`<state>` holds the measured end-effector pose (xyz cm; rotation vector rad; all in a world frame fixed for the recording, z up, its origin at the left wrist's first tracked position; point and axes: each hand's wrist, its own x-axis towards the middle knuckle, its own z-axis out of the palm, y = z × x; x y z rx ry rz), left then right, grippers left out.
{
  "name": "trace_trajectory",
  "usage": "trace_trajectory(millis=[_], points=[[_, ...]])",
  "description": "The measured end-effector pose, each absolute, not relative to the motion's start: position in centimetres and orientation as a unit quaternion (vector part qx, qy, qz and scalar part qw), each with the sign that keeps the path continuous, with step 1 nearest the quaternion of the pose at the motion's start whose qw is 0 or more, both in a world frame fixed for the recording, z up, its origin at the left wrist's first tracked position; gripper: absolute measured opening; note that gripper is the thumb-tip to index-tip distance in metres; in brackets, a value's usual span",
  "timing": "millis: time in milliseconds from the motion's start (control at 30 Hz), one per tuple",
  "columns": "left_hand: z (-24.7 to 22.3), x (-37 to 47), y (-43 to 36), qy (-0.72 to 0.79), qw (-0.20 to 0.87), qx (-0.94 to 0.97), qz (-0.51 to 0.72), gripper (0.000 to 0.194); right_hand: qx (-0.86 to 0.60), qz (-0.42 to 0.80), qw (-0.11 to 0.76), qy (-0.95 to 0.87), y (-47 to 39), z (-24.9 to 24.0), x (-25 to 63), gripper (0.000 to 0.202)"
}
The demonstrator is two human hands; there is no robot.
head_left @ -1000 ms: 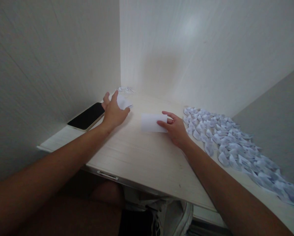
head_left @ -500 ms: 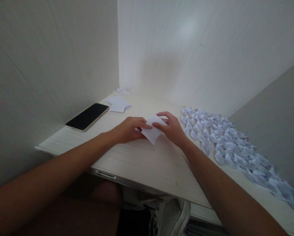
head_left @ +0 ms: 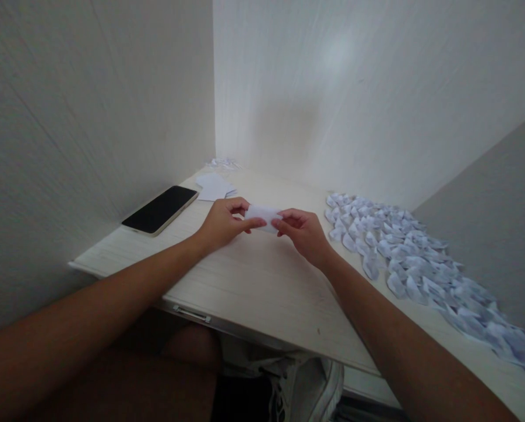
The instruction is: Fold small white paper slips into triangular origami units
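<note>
A small white piece of paper is stretched level between my two hands, just above the desk. It looks like a narrow strip, apparently folded over. My left hand pinches its left end, thumb across the front. On the right end, my right hand closes thumb and fingers, its thumb tip near the left one. The fingers behind the paper are partly hidden. Many folded white paper pieces lie in a long heap right of my right hand.
A phone lies dark-screened at the desk's left edge. Beside it sits a small stack of flat white paper pieces. Thin paper scraps lie in the back corner. Walls close in the desk, which has a drawer handle below its front edge.
The paper has gone from a wider, tilted piece with a corner pointing down to a narrow level strip. My left hand has turned and now pinches its left end.
</note>
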<state>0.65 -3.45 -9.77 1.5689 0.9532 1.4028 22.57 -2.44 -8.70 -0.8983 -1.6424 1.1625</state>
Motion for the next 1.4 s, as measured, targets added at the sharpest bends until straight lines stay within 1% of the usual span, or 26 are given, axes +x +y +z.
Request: trace_trajectory(millis=[33,100,167,333,500,633,767,967,1200,1400], points=[[-9.80,0.73,-3.48,0.373,0.417,0.613,0.557,0.038,-0.367,0.462,0.453,-0.668,-2.38,-8.85,22.53,0.049],[-9.85,0.86,-3.51,0.358,0.439,0.602,0.562,0.052,-0.373,0.444,0.462,-0.671,-2.25,-9.09,22.52,0.048],[-9.83,0.93,-3.52,0.340,0.453,0.595,0.570,0.057,-0.380,0.427,0.476,-0.668,-2.14,-9.22,22.56,0.048],[-9.74,0.86,-3.43,0.335,0.460,0.571,0.592,0.045,-0.383,0.428,0.493,-0.654,-2.06,-9.17,22.60,0.048],[-9.81,0.83,-3.37,0.345,0.465,0.555,0.597,0.044,-0.378,0.446,0.503,-0.637,-2.29,-8.82,22.43,0.048],[-9.85,0.93,-3.43,0.341,0.457,0.558,0.603,0.045,-0.377,0.436,0.517,-0.633,-2.52,-8.62,22.30,0.047],[-9.78,1.02,-3.54,0.343,0.456,0.558,0.603,0.040,-0.379,0.433,0.519,-0.632,-2.69,-8.52,22.22,0.048],[-9.63,0.97,-3.64,0.352,0.456,0.555,0.600,0.045,-0.366,0.432,0.518,-0.641,-2.88,-8.39,22.18,0.053],[-9.50,0.89,-3.79,0.360,0.464,0.551,0.593,0.046,-0.364,0.399,0.504,-0.674,-3.01,-8.31,22.32,0.045],[-9.62,0.92,-3.67,0.363,0.467,0.545,0.594,0.047,-0.361,0.388,0.510,-0.678,-2.99,-8.28,22.32,0.038]])
